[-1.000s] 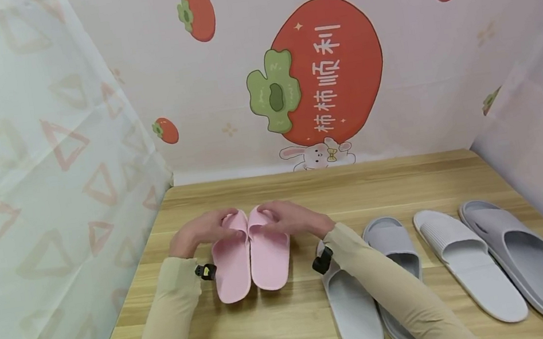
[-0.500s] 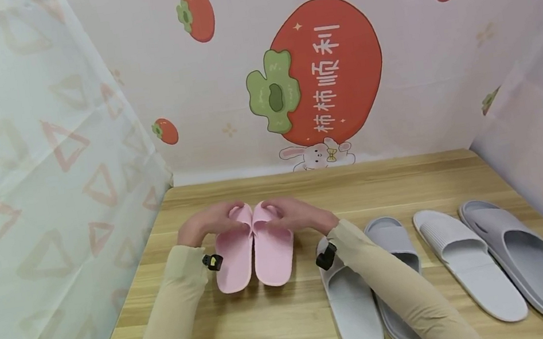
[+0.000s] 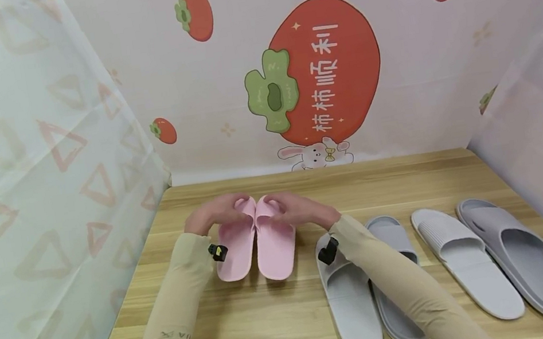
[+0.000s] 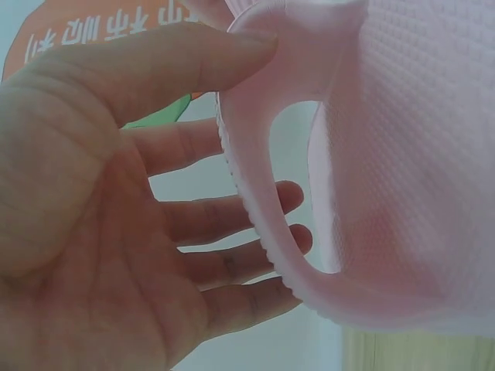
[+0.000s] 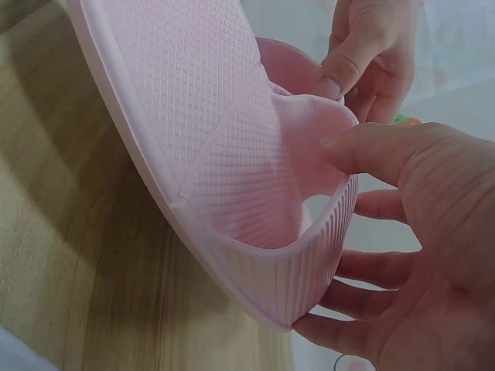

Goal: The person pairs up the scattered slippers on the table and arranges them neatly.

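Side by side, two pink slippers point toward the back wall, heels slightly apart. My left hand (image 3: 216, 212) grips the left pink slipper (image 3: 235, 255) at the strap; in the left wrist view the thumb presses on the strap (image 4: 309, 46) and the fingers lie along its ribbed outer side. The right pink slipper (image 3: 277, 252) is held at its strap by my right hand (image 3: 305, 210). In the right wrist view this slipper (image 5: 193, 93) hangs tilted over the wooden table, thumb at the strap opening's edge, fingers against the ribbed strap.
To the right on the wooden table (image 3: 273, 331) lie a light grey slipper (image 3: 355, 308) and a darker grey slipper (image 3: 390, 234), partly behind my right forearm. Farther right are a white slipper (image 3: 473, 268) and a large grey slipper (image 3: 529, 260). Printed cloth walls (image 3: 108, 157) enclose the table.
Both hands have moved the pink slippers toward the back and slightly right. The slippers' heels have spread a little apart. The other slippers stay where they were.
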The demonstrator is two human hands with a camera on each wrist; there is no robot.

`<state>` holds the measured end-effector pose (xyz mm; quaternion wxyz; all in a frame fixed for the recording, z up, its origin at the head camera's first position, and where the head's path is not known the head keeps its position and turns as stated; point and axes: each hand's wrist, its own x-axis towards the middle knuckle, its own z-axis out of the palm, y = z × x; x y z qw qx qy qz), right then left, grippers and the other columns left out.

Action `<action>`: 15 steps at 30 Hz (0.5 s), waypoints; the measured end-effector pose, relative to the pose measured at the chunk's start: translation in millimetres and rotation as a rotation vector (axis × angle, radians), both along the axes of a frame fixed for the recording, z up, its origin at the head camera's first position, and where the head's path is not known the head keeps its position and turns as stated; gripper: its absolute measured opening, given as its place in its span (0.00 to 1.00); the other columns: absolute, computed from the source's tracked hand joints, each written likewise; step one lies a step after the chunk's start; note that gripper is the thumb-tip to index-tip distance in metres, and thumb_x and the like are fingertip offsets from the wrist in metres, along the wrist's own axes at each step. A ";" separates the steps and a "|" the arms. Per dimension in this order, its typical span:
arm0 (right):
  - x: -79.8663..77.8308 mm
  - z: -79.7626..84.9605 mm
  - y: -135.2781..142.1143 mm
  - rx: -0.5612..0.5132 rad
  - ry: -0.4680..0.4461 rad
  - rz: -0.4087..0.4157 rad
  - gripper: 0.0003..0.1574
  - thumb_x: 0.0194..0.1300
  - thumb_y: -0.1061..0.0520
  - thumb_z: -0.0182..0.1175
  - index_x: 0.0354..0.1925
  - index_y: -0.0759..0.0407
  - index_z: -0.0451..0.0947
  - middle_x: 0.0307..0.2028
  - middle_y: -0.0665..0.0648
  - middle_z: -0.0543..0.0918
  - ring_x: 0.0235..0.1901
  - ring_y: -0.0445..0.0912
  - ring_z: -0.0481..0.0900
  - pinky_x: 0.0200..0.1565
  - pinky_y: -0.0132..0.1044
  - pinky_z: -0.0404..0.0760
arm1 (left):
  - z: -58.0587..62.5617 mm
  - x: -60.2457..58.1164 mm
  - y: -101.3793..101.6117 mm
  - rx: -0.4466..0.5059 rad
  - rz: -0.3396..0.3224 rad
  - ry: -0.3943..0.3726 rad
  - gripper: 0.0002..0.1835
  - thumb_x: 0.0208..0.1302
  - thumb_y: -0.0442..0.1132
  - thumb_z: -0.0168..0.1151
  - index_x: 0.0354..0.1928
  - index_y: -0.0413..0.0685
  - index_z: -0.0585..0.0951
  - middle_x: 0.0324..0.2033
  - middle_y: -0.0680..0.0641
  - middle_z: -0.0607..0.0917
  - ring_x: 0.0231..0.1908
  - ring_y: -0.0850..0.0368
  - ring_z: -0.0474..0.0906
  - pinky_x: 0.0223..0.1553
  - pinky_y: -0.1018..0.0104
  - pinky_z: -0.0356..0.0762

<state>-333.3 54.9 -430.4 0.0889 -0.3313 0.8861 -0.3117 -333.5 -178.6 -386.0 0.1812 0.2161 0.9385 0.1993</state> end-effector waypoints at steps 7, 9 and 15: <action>-8.3 2.0 4.0 0.015 -0.003 -0.004 0.34 0.64 0.46 0.64 0.65 0.55 0.71 0.50 0.56 0.79 0.45 0.47 0.74 0.48 0.41 0.75 | 2.5 -7.0 3.3 0.020 0.005 0.003 0.36 0.59 0.46 0.65 0.69 0.44 0.69 0.65 0.39 0.74 0.65 0.43 0.69 0.67 0.47 0.65; -8.8 3.4 5.4 0.011 -0.020 -0.020 0.35 0.64 0.44 0.64 0.65 0.54 0.71 0.52 0.56 0.79 0.47 0.48 0.74 0.51 0.42 0.75 | 3.8 -7.1 3.9 0.026 0.008 0.001 0.36 0.60 0.47 0.65 0.69 0.44 0.68 0.65 0.39 0.73 0.66 0.43 0.69 0.67 0.47 0.64; -11.0 7.9 9.1 -0.010 -0.021 -0.015 0.35 0.63 0.48 0.65 0.66 0.56 0.70 0.61 0.58 0.77 0.54 0.49 0.74 0.59 0.46 0.74 | 7.8 -8.4 6.7 0.003 -0.002 0.020 0.35 0.60 0.47 0.65 0.69 0.47 0.69 0.63 0.40 0.75 0.63 0.45 0.71 0.66 0.48 0.67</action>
